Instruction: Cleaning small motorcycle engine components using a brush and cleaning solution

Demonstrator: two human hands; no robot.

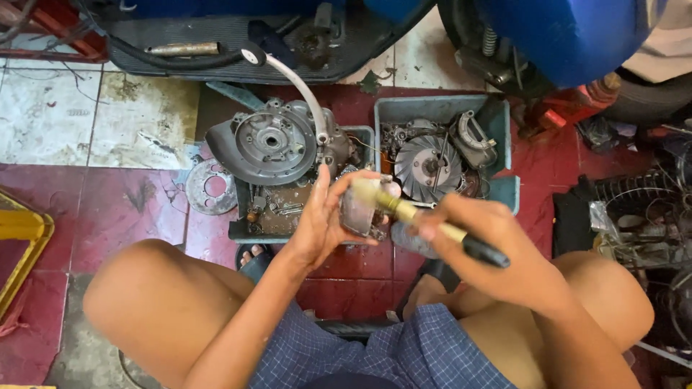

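Hands meet above the knees: left hand point(328, 223) cups a small grimy engine part point(360, 212); right hand point(479, 241) grips a brush point(418, 216), handle slanting down-right, bristles touching the part's top.

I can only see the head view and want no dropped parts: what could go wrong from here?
1. The left hand cups the small greasy metal engine part in bare fingers; wet, it could slip into the grey plastic tray below.
2. The right hand works the black-handled brush with pale bristles close to the left fingers, so grime may flick onto skin.
3. A bare sandalled foot lies just under the work.
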